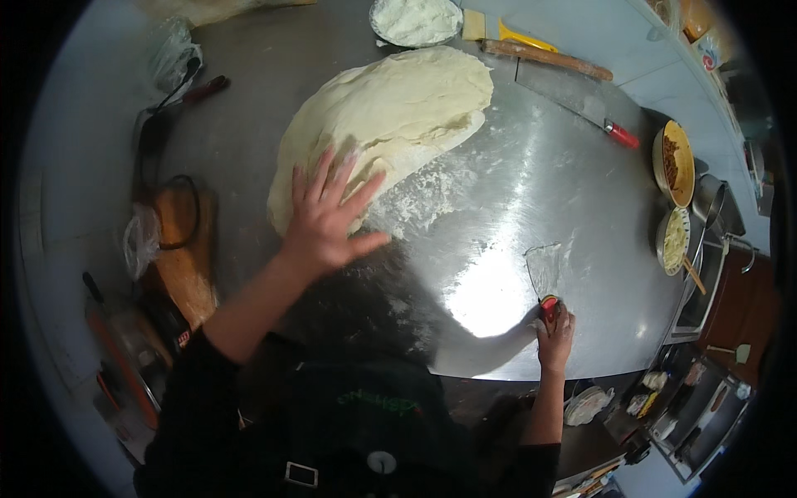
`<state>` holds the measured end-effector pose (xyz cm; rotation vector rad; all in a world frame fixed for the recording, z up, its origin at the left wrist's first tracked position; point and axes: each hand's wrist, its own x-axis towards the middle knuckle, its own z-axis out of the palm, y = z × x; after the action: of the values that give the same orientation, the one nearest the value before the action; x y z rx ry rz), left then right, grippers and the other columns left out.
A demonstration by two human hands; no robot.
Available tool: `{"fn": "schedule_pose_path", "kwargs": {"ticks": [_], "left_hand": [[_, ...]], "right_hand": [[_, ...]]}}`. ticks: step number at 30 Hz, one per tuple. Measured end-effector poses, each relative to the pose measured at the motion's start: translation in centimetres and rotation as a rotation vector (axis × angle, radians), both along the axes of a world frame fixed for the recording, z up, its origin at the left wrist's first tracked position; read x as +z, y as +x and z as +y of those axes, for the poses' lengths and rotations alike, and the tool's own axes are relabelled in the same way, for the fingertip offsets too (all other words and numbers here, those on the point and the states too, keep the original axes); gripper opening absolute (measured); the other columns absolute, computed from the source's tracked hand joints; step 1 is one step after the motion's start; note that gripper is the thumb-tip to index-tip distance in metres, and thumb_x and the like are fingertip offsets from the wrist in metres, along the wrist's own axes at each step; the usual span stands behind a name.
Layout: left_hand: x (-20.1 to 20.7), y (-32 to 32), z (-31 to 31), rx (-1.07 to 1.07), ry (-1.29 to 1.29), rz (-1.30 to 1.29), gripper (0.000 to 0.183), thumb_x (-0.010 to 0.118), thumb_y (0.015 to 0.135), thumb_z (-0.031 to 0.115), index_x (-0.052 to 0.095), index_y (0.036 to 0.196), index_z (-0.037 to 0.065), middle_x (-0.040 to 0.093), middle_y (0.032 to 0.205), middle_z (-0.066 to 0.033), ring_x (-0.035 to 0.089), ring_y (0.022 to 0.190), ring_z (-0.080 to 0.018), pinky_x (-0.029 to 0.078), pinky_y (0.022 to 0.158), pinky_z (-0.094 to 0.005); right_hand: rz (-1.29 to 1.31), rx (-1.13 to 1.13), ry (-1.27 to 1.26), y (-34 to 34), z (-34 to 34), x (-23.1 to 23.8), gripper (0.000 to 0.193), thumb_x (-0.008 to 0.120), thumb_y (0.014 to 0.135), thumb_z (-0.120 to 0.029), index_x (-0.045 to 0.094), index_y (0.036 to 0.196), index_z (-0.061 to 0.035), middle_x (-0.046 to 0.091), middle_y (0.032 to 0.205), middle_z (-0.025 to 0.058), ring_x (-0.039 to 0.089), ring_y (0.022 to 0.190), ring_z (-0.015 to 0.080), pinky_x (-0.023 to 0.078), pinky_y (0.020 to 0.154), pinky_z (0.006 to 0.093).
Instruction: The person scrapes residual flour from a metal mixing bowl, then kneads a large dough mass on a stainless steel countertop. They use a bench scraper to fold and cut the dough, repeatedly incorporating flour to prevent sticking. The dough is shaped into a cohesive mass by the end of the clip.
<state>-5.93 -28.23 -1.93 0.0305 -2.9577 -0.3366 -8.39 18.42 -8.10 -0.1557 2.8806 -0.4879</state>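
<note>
A big slab of pale dough point(390, 108) lies across the far left of the metal worktop point(564, 183). My left hand point(324, 216), fingers spread, is over its near edge, with the fingertips appearing to rest on the dough. Off to the right, near the worktop's front edge, my right hand point(556, 336) is closed around the red handle of a dough scraper point(544, 270). The scraper's flat, flour-smeared blade points away from me, against or just above the metal. Loose flour point(423, 195) is scattered beside the dough, between the two hands.
Behind the dough stand a bowl of flour point(415, 21), a rolling pin point(548, 60) and a red-handled knife point(621, 133). Two bowls of filling, one brown point(682, 166) and one pale point(671, 241) with a wooden handle, line the right edge. A wooden board point(184, 249) leans at left.
</note>
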Motion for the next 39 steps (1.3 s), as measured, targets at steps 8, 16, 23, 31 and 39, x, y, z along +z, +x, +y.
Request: {"fn": "schedule_pose_path", "kwargs": {"ticks": [8, 16, 23, 31, 39], "left_hand": [[-3.9, -1.9, -11.0, -0.224, -0.097, -0.013, 0.081, 0.067, 0.063, 0.056, 0.040, 0.134, 0.027, 0.027, 0.144, -0.0046, 0.018, 0.136, -0.0258, 0.011, 0.107, -0.0574], [-0.7, -3.6, -10.5, -0.114, 0.019, -0.325, 0.089, 0.069, 0.065, 0.053, 0.032, 0.139, 0.020, 0.020, 0.147, -0.0117, 0.011, 0.137, -0.0317, 0.006, 0.109, -0.0535], [3.8, -1.3, -8.5, -0.030, 0.288, -0.252, 0.073, 0.066, 0.073, 0.035, 0.035, 0.138, 0.021, 0.025, 0.145, -0.0126, 0.017, 0.135, -0.0329, 0.014, 0.109, -0.0457], [-0.4, 12.2, -2.3, 0.280, 0.570, 0.036, 0.026, 0.062, 0.076, 0.008, 0.063, 0.102, 0.007, 0.063, 0.104, -0.0118, 0.058, 0.101, -0.0278, 0.045, 0.087, -0.0366], [-4.1, 14.1, 2.3, 0.227, 0.625, -0.127, 0.026, 0.059, 0.078, 0.006, 0.063, 0.104, 0.006, 0.059, 0.110, -0.0120, 0.054, 0.106, -0.0292, 0.043, 0.090, -0.0377]], "right_hand": [[-0.202, 0.291, -0.020, -10.2, -0.4, 5.8, 0.047, 0.068, 0.074, -0.020, 0.055, 0.118, -0.0105, 0.062, 0.099, 0.0150, 0.060, 0.095, 0.0312, 0.048, 0.077, 0.0367], [-0.221, 0.779, 0.041, -15.1, -15.3, 7.1, 0.035, 0.063, 0.076, -0.025, 0.062, 0.111, -0.0188, 0.063, 0.086, 0.0096, 0.061, 0.078, 0.0259, 0.048, 0.070, 0.0347], [-0.107, 1.007, -0.065, -9.9, -24.2, 5.8, 0.034, 0.067, 0.076, -0.026, 0.062, 0.109, -0.0199, 0.062, 0.080, 0.0074, 0.060, 0.069, 0.0229, 0.048, 0.063, 0.0328], [-0.180, 0.649, 0.138, -12.1, -7.1, 9.1, 0.035, 0.070, 0.070, -0.020, 0.066, 0.105, -0.0161, 0.060, 0.070, 0.0077, 0.060, 0.065, 0.0231, 0.048, 0.062, 0.0325], [-0.195, 0.798, -0.039, -5.5, -21.9, 6.6, 0.029, 0.060, 0.079, -0.030, 0.063, 0.105, -0.0172, 0.062, 0.083, 0.0091, 0.061, 0.076, 0.0274, 0.049, 0.067, 0.0363]]}}
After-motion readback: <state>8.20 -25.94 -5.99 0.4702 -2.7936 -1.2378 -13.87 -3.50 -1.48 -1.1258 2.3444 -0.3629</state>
